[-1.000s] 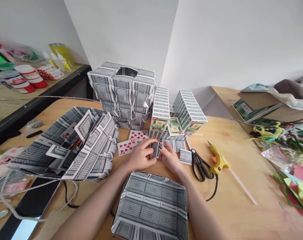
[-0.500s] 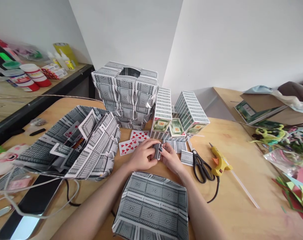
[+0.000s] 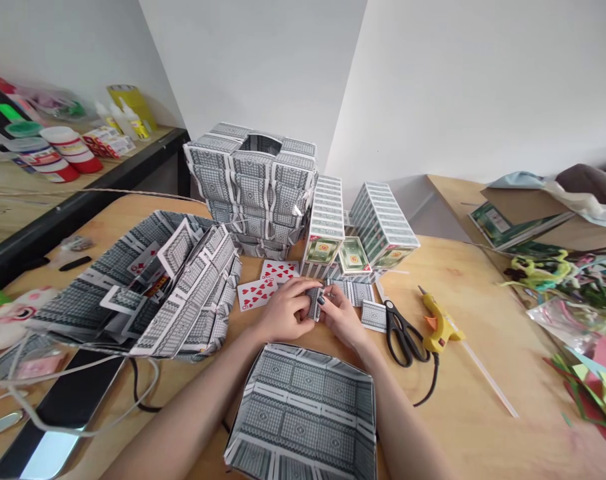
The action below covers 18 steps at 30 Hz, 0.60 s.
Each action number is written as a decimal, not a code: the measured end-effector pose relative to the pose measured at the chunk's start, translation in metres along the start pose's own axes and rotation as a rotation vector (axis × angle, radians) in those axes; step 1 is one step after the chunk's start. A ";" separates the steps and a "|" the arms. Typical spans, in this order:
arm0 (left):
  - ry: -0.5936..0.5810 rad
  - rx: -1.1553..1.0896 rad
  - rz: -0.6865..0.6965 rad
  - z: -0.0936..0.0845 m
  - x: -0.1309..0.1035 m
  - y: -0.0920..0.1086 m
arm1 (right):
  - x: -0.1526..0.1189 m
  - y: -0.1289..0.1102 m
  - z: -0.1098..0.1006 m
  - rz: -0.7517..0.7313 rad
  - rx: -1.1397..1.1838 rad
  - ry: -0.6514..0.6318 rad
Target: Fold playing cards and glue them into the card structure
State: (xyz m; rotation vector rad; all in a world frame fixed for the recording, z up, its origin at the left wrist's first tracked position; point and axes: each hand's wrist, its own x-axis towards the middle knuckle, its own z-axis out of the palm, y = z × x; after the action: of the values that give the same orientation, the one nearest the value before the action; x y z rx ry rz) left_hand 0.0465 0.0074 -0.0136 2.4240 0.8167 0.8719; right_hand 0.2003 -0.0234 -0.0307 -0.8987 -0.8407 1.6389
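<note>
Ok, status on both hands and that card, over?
Left hand, right hand: both holding patterned card. Open box nearer the body. Scissors rightward, clear of hands.

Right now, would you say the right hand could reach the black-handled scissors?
Probably yes: nothing covers the handles of the black-handled scissors, though the right hand may first need to release the playing card.

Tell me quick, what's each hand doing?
Left hand: closed, holding a gray patterned card.
Right hand: closed, pinching that same card.
</note>
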 end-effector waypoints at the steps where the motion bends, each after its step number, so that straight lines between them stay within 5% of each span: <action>1: 0.001 0.000 0.003 0.000 0.000 0.000 | 0.000 0.000 0.001 0.004 -0.001 0.004; 12: -0.018 -0.020 0.026 -0.002 0.000 0.001 | 0.000 0.005 -0.003 -0.037 -0.107 0.083; 18: -0.006 -0.044 0.012 -0.005 0.000 0.005 | 0.000 0.001 0.000 -0.202 -0.229 0.211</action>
State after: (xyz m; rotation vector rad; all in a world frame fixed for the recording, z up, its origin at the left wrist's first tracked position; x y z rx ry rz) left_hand 0.0451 0.0045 -0.0070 2.3944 0.7740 0.8779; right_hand 0.1998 -0.0234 -0.0311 -1.0878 -0.9507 1.2666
